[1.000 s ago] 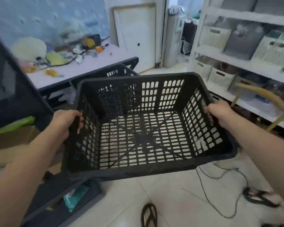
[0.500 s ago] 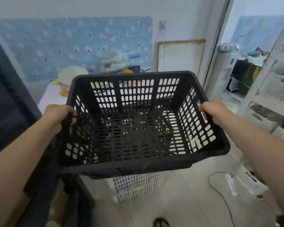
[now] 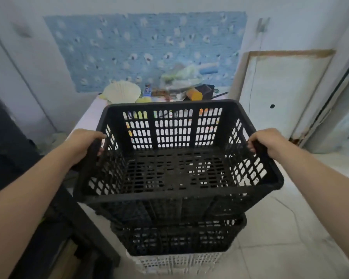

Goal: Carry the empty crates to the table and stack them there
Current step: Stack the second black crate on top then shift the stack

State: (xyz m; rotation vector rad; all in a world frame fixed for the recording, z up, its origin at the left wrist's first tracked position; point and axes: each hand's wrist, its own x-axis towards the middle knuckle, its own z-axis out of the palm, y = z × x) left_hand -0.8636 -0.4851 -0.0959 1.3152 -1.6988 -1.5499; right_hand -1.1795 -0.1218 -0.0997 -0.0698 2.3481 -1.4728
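Crate (image 3: pixel 175 170) empty, held roughly level in the air, long axis across the body, directly over a lower crate (image 3: pixel 177 238) that sits on a white crate (image 3: pixel 179 262) by the table's (image 3: pixel 89 117) near end. Cannot tell whether that stack stands on table or floor. Left hand (image 3: pixel 85 146) and right hand (image 3: pixel 268 141) curled round opposite end rims, equally near, arms stretched forward; probably calls for a straight drop.

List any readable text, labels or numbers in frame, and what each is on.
No text can be read.
Blue packet on the table: some print, too blurred to read.
Held crate: no marking visible.
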